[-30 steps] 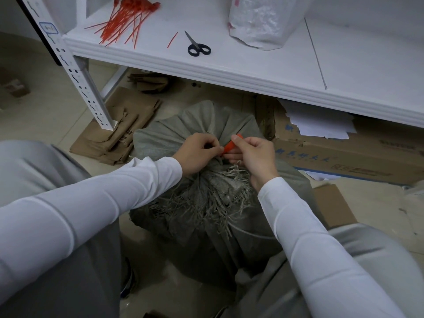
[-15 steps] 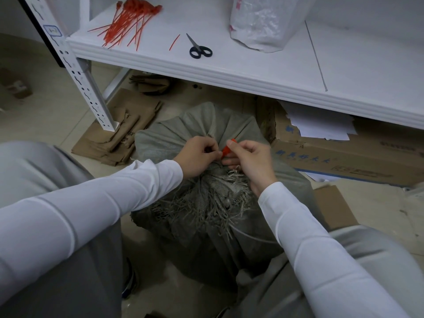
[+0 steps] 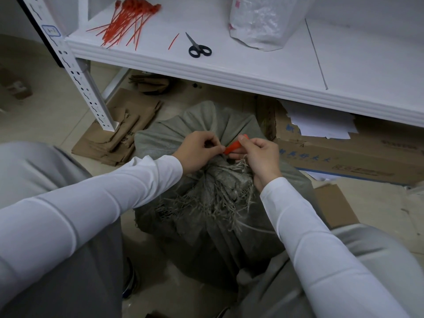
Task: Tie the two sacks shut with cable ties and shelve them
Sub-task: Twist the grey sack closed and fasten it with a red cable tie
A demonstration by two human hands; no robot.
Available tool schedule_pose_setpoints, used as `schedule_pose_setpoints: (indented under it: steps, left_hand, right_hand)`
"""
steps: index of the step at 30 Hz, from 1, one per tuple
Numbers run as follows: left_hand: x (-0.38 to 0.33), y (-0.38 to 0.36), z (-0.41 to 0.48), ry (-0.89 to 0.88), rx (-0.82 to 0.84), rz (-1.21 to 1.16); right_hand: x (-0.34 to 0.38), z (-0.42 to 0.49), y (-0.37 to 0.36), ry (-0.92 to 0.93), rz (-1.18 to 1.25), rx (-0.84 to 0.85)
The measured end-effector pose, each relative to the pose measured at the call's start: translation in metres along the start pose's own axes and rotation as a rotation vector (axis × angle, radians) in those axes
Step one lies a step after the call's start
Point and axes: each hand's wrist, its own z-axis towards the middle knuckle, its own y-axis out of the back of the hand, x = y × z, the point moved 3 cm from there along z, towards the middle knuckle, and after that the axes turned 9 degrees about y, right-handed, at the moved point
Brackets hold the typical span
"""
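A grey-green woven sack (image 3: pixel 202 125) stands on the floor between my knees, its frayed mouth gathered into a neck. An orange cable tie (image 3: pixel 233 148) sits at that neck. My left hand (image 3: pixel 199 150) pinches one end of the tie, and my right hand (image 3: pixel 259 157) grips its flat orange head from the other side. The part of the tie around the neck is hidden by my fingers. A white plastic sack (image 3: pixel 259 21) stands on the white shelf (image 3: pixel 229 72) above.
A bundle of orange cable ties (image 3: pixel 128 21), one loose tie (image 3: pixel 173 41) and black-handled scissors (image 3: pixel 198 48) lie on the shelf. Flattened brown cardboard (image 3: pixel 121 129) lies on the floor by the shelf post (image 3: pixel 91 95). A carton with papers (image 3: pixel 344 145) sits under the shelf on the right.
Both hands stay at the sack's neck; the orange tie's head has shifted slightly between my fingers. The view has tilted a little.
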Motion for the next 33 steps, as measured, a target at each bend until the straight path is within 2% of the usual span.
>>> schedule_pose_setpoints:
  steps: [10,17,28,33]
  left_hand:
    - [0.002,-0.002,-0.003,-0.012,0.001,0.056]
    - [0.003,-0.005,-0.011,-0.015,-0.086,0.041]
    - [0.005,-0.006,-0.016,-0.026,-0.118,0.042]
    - [0.008,-0.007,-0.016,-0.016,-0.118,0.038]
  right_hand:
    - [-0.003,-0.004,-0.006,0.044,-0.058,0.065]
    - [-0.004,-0.007,-0.007,0.071,-0.080,0.084]
    - [-0.006,-0.007,-0.008,0.147,-0.159,0.118]
    - [-0.003,-0.012,-0.014,0.210,-0.253,0.199]
